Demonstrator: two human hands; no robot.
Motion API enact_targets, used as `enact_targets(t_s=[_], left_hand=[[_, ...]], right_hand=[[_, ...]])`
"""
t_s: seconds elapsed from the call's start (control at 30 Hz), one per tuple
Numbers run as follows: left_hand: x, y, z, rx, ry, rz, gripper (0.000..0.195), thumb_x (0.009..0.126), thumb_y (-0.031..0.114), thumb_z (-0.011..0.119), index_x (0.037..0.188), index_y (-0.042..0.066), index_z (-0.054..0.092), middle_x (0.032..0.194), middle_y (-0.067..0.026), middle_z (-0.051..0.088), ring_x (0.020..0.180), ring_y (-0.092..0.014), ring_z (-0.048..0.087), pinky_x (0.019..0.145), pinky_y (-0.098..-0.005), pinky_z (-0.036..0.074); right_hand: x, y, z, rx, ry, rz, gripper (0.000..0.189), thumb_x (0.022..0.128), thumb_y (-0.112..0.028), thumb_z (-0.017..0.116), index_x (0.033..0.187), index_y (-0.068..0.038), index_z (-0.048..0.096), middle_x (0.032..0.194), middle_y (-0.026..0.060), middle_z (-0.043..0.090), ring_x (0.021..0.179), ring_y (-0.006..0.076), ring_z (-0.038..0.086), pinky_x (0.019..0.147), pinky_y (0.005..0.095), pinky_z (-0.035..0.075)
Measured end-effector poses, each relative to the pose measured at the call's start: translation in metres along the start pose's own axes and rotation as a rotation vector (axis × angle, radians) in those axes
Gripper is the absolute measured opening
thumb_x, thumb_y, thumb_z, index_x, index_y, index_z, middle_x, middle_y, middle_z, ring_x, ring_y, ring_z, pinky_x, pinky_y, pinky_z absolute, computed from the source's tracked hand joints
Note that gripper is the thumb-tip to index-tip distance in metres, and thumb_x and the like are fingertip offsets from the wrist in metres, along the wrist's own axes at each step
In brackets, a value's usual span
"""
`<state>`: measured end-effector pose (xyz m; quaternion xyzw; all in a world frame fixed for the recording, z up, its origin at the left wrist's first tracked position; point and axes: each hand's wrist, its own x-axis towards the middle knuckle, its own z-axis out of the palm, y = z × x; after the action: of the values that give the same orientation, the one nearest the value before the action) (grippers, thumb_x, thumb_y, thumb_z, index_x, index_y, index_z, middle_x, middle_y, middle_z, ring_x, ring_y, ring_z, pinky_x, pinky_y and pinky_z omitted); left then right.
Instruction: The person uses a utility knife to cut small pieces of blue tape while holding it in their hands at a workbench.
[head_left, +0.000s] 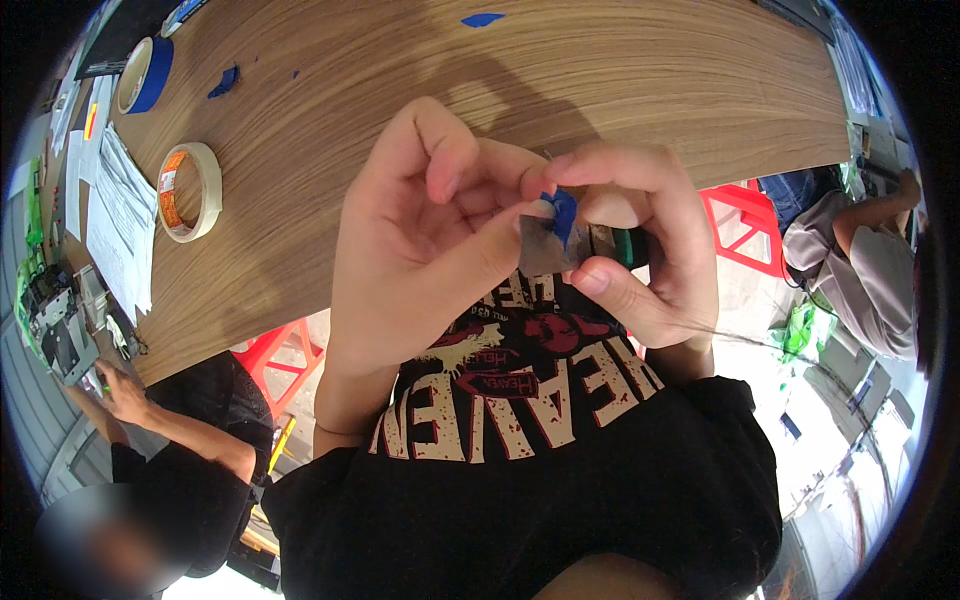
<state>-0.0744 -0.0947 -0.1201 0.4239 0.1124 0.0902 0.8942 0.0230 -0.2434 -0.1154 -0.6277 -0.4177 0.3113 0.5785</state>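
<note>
My left hand (431, 232) pinches a scrap of blue masking tape (561, 214) between thumb and forefinger. The tape sits on the edge of a small grey flat-sided piece (547, 251), which looks like metal. My right hand (649, 240) holds that piece from the right, its thumb below and its forefinger reaching over to the tape. A dark part with a green band (624, 247) shows inside the right hand's curl, partly hidden by the fingers. Both hands are raised in front of my chest, near the table's edge.
On the wood-grain table (315, 150) lie a blue tape roll (156, 75), a cream masking tape roll (214, 191), blue tape scraps (223, 81) and papers (120, 210). A co-worker's hand (124, 394) is by a metal device (64, 337) at left. Another person (855, 262) sits at right near a red stool (750, 232).
</note>
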Motion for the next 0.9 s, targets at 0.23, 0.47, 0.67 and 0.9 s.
enact_targets(t_s=[0.23, 0.47, 0.67, 0.9], left_hand=[[-0.001, -0.003, -0.002, 0.206, 0.018, 0.176, 0.037, 0.073, -0.003, 0.062, 0.082, 0.009, 0.028, 0.087, -0.0154, 0.054, 0.079, -0.014, 0.053, 0.071, -0.0224, 0.044], [0.001, -0.006, -0.003, 0.114, 0.027, 0.247, 0.033, 0.076, -0.013, 0.054, 0.084, 0.007, 0.028, 0.09, -0.015, 0.053, 0.081, -0.01, 0.054, 0.071, -0.0205, 0.044], [0.001, -0.004, -0.001, 0.09, 0.03, 0.237, 0.033, 0.076, -0.013, 0.054, 0.083, 0.007, 0.028, 0.09, -0.0149, 0.053, 0.082, -0.01, 0.055, 0.07, -0.0197, 0.045], [0.001, 0.0, 0.004, 0.214, 0.081, 0.133, 0.03, 0.075, -0.005, 0.056, 0.082, 0.009, 0.03, 0.089, -0.0155, 0.055, 0.076, -0.013, 0.052, 0.068, -0.0244, 0.043]], right_hand=[[-0.003, -0.004, 0.003, -0.066, 0.065, 0.154, 0.05, 0.077, -0.022, 0.064, 0.112, 0.004, 0.04, 0.1, 0.0146, 0.055, 0.072, 0.0128, 0.057, 0.069, 0.0236, 0.042], [0.001, 0.001, 0.004, -0.077, 0.045, -0.021, 0.044, 0.08, -0.021, 0.061, 0.11, 0.004, 0.041, 0.096, 0.0143, 0.055, 0.07, 0.0131, 0.056, 0.067, 0.0248, 0.044], [0.002, 0.004, 0.008, 0.02, 0.059, 0.005, 0.04, 0.083, -0.017, 0.056, 0.111, 0.005, 0.04, 0.091, 0.0148, 0.056, 0.063, 0.0114, 0.052, 0.06, 0.0243, 0.042], [0.004, 0.006, 0.008, 0.392, 0.037, 0.049, 0.041, 0.086, -0.022, 0.052, 0.113, 0.004, 0.034, 0.072, 0.0106, 0.053, 0.053, 0.0102, 0.047, 0.05, 0.0212, 0.035]])
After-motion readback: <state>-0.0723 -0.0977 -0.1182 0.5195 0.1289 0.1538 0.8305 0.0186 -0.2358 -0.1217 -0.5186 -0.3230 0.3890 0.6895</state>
